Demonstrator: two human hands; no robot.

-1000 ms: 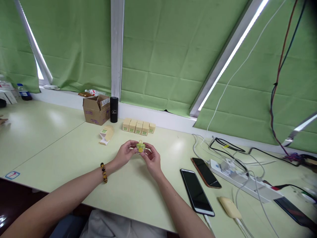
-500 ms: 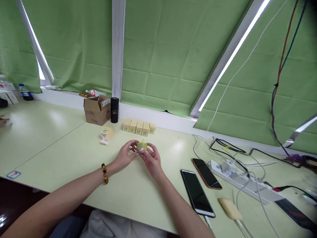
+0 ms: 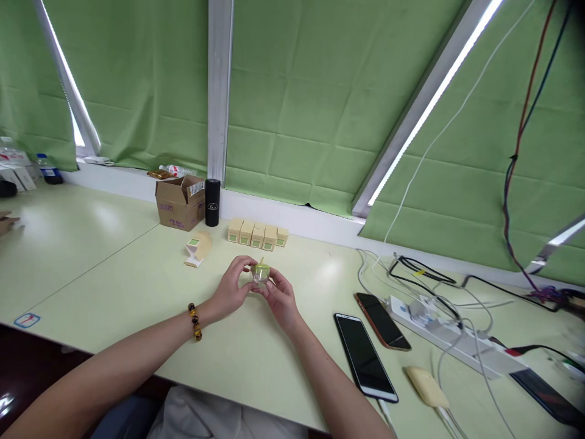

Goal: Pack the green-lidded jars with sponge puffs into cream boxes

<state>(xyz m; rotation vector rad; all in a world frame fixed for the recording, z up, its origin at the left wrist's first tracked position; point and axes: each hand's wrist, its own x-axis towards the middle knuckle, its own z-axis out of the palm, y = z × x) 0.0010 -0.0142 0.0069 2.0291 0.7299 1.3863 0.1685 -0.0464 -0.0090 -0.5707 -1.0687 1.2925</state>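
Note:
Between both hands, above the table (image 3: 150,286), is a small clear container with a yellow-green top (image 3: 260,272); a short thin yellowish piece sticks up from it. My left hand (image 3: 232,285), with a beaded bracelet on its wrist, grips the container's left side with thumb and fingers. On the other side, my right hand (image 3: 281,299) pinches it with fingers and thumb. What the container holds is too small to make out. Beyond my left hand lies an opened small cardboard box (image 3: 198,247). Farther back stand several small beige boxes (image 3: 257,235) in a row.
A brown carton (image 3: 180,204) and a black tumbler (image 3: 212,202) stand at the back left. On the right are two phones (image 3: 365,356), a white power strip (image 3: 452,335), tangled cables and a yellowish case (image 3: 427,386). Part of another person's hand (image 3: 8,222) shows at the far left.
The container has tilted in my hands, so more of its clear side and the piece on top show. Both hands have stayed nearly in place; the view has shifted slightly.

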